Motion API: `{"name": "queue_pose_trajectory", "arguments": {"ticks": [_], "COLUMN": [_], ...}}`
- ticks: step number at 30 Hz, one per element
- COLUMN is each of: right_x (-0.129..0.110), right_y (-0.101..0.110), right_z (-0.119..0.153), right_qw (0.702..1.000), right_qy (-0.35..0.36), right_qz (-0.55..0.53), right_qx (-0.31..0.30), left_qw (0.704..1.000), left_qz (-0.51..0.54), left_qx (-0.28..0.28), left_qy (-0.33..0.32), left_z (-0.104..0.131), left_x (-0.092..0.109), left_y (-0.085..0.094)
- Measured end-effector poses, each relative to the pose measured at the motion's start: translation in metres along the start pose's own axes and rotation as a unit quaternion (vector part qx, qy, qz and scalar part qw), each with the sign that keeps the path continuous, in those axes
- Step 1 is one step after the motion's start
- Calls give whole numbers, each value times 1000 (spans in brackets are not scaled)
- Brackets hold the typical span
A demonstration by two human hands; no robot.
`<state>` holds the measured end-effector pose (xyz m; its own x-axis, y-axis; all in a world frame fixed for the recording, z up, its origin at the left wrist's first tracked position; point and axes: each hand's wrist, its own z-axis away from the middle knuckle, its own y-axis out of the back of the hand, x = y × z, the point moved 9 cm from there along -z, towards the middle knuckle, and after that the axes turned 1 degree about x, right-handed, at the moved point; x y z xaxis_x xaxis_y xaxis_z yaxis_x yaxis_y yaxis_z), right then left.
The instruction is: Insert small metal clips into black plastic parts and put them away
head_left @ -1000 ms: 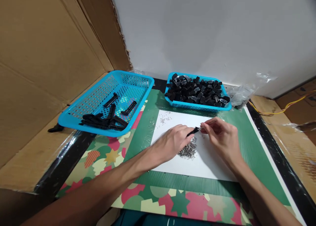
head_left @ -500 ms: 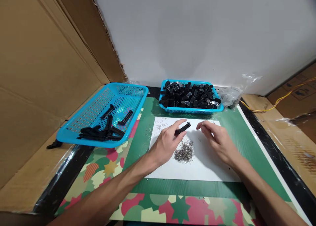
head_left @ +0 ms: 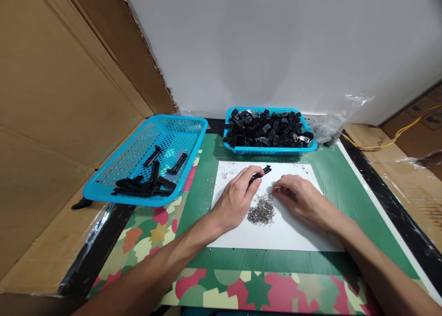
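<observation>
My left hand (head_left: 237,195) is closed round a slim black plastic part (head_left: 266,170), whose notched end sticks out past the fingers to the right. Just right of it, my right hand (head_left: 299,195) has its fingertips pinched together; whatever is between them is too small to make out. Below and between the hands lies a heap of small metal pins (head_left: 262,211) on a white sheet (head_left: 293,240). The right fingertips are close to the upper right edge of this heap. More loose pins (head_left: 226,174) are scattered at the sheet's upper left.
A blue basket (head_left: 100,192) at left holds several slim black parts (head_left: 138,186). Another blue basket (head_left: 272,151) behind the sheet is full of short black pieces (head_left: 265,127). Beside it sits a clear plastic bag (head_left: 328,128). A yellow cable (head_left: 386,144) runs along the right; cardboard (head_left: 69,99) walls the left.
My right hand has come down toward the heap, its fingers drawn closer together. My left hand has tipped a little, keeping hold of the black part. The view has shifted slightly.
</observation>
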<state>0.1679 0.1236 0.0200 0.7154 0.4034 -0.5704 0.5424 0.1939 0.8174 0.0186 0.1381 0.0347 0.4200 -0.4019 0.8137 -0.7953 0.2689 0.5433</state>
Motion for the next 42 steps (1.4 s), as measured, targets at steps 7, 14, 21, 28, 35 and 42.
{"name": "queue_pose_trajectory", "arguments": {"ticks": [7,14,21,28,35,42], "right_x": [2,-4,-15,-13,-11,-17], "right_y": [9,12,4,8,15,23], "right_z": [2,4,2,3,5,6], "right_qw": [998,983,946,943,964,969], "right_qy": [-13,-39,-64,-66,-47,-13], "right_qz": [-53,-170,-315,-321,-241,-205], "right_qx": [35,51,34,52,106,137], "left_qw": [997,995,996,998,998,997], "left_qz": [-46,-31,-9,13,19,12], "left_qx": [-63,-91,-66,-48,-61,-73], "left_qy": [-18,-18,-55,-35,-14,-9], "left_z": [5,8,10,7,6,6], "left_x": [5,7,8,5,3,3], "left_y": [-9,-12,-10,-5,-7,-10]}}
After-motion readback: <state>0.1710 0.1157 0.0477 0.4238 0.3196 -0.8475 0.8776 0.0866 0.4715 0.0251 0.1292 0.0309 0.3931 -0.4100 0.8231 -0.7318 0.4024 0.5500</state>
